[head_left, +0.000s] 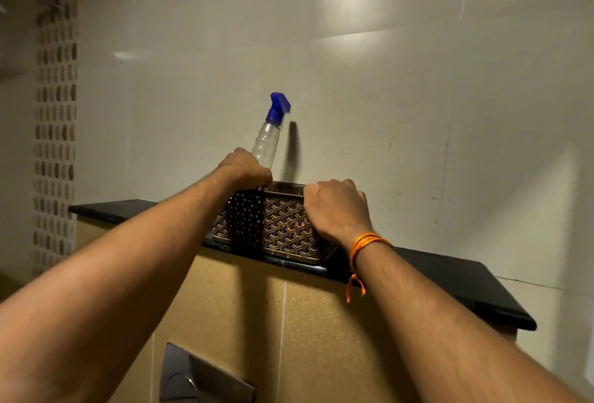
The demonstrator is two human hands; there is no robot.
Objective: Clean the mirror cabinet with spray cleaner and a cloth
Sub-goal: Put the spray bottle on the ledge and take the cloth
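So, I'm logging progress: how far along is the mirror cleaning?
Early stage. Done: nothing visible; no mirror cabinet or cloth in view. In hand: left hand grips the spray bottle at the basket on the shelf; right hand holds the basket rim. Left: spraying and wiping.

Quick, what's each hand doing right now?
Left hand: grips the spray bottle.
Right hand: grips the basket rim.
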